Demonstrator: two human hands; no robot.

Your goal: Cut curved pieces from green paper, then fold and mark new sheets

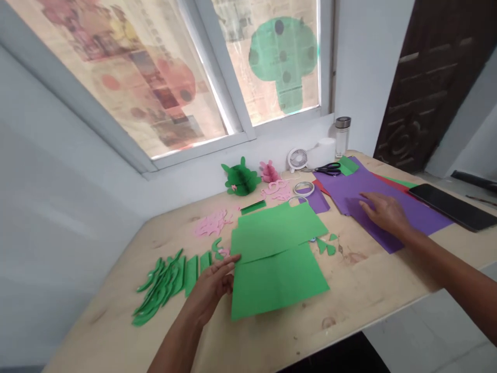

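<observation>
My left hand (213, 286) is at the left edge of the green paper sheets, its fingertips touching the edge near where the two overlap. Its forefinger is stretched out, and the other fingers are partly bent. The upper green sheet (277, 225) partly covers the lower green sheet (280, 284). Over on the right, my right hand (384, 211) is spread just over or on a purple sheet (351, 189), holding nothing. Green paper scraps (326, 245) lie between the hands, by the right edge of the green sheets.
Left are cut green strips (165, 287) and pink cut-outs (213, 223). Behind stand green (244, 178) and pink (268, 172) paper animals, a small fan (298, 158) and a bottle (342, 137). Scissors (329, 169), a tape roll (303, 188) and a phone (452, 206) lie around.
</observation>
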